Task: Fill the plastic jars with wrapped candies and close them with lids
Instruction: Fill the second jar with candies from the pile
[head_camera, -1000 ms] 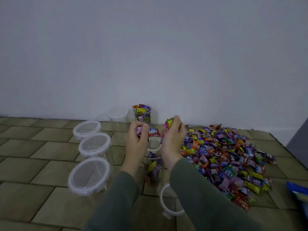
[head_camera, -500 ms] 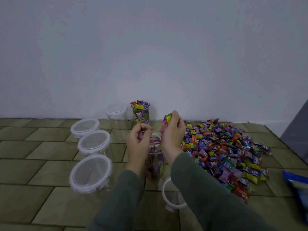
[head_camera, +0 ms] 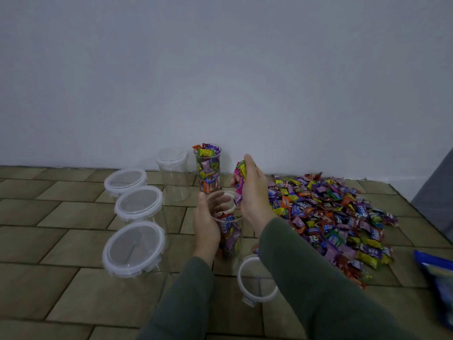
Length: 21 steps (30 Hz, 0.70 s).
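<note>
A clear plastic jar (head_camera: 230, 231), partly filled with wrapped candies, stands on the tiled floor in front of me. My left hand (head_camera: 207, 224) grips its left side near the rim. Just above and right of the jar's mouth, my right hand (head_camera: 252, 192) holds a bunch of wrapped candies (head_camera: 239, 175). A big heap of wrapped candies (head_camera: 335, 217) lies on the floor to the right. A loose white lid (head_camera: 255, 280) lies just in front of the jar. A full, lidless jar (head_camera: 207, 168) stands by the wall.
Three lidded empty jars (head_camera: 133, 249) (head_camera: 139, 203) (head_camera: 125, 181) stand in a row on the left, and another lidded empty jar (head_camera: 172, 174) stands near the wall. A blue bag (head_camera: 438, 283) lies at the right edge. A white wall closes the back.
My left hand dropped from above the jar's mouth, where it pinched candy, to grip the jar's side. My right hand stayed over the jar with its candies.
</note>
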Each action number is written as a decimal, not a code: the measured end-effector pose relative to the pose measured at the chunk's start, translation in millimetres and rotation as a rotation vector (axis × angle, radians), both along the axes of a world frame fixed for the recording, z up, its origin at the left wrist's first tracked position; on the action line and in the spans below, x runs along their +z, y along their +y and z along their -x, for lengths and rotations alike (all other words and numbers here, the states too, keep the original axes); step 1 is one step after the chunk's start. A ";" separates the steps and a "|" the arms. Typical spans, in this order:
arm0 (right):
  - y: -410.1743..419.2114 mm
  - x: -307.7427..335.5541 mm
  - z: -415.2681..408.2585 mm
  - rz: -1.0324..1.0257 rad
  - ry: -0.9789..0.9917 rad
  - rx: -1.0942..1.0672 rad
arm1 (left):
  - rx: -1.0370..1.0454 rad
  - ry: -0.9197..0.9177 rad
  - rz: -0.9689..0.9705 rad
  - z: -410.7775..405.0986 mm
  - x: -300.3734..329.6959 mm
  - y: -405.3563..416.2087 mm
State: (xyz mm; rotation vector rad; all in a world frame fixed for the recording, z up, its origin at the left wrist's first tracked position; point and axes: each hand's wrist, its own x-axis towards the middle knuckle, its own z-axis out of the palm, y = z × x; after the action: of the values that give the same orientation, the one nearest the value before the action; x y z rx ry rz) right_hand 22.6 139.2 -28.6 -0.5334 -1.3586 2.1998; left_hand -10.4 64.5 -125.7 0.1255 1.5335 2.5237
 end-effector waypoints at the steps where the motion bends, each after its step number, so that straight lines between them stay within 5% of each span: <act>1: 0.4 1.3 -0.6 0.017 -0.011 0.027 | 0.008 0.019 -0.004 -0.1 0.7 1.0; 10: 4.3 2.5 -3.7 0.005 0.078 0.155 | 0.020 0.065 0.050 -2.5 3.5 0.4; 21: 8.0 -10.7 5.4 -0.283 0.126 0.244 | 0.046 0.073 0.157 -5.8 6.1 -1.6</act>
State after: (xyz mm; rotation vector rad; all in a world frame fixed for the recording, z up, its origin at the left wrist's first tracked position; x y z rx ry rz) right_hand 17.2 147.2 -39.3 -0.1281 -1.7031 2.1303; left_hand -4.6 62.9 -119.6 0.1642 1.7748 2.4462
